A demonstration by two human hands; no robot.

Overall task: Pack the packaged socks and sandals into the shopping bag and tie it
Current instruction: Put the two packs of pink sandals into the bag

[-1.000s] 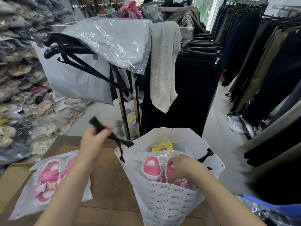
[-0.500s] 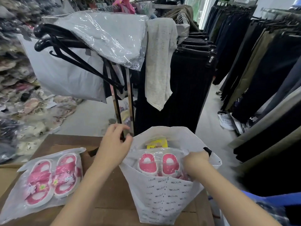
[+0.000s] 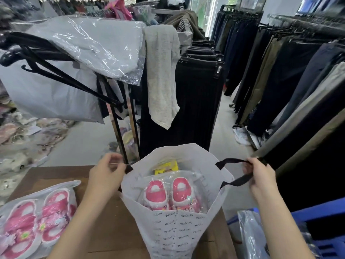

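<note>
A white printed shopping bag stands open on the brown table. Inside it lies a clear pack of pink sandals, with a yellow-labelled pack behind it. My left hand grips the bag's left black handle at the rim. My right hand holds the right black handle loop, pulled out to the right. A second clear pack of pink sandals lies on the table at the left, apart from both hands.
A clothes rack with dark trousers, a grey towel and plastic-wrapped garments stands just behind the bag. More dark trousers hang along the right. Packaged shoes pile up at the far left. A blue crate and a plastic bag sit at the lower right.
My right hand left the inside of the bag, took the right handle and pulled it outward. My left hand lowered to the left rim handle. The bag's mouth spread wider.
</note>
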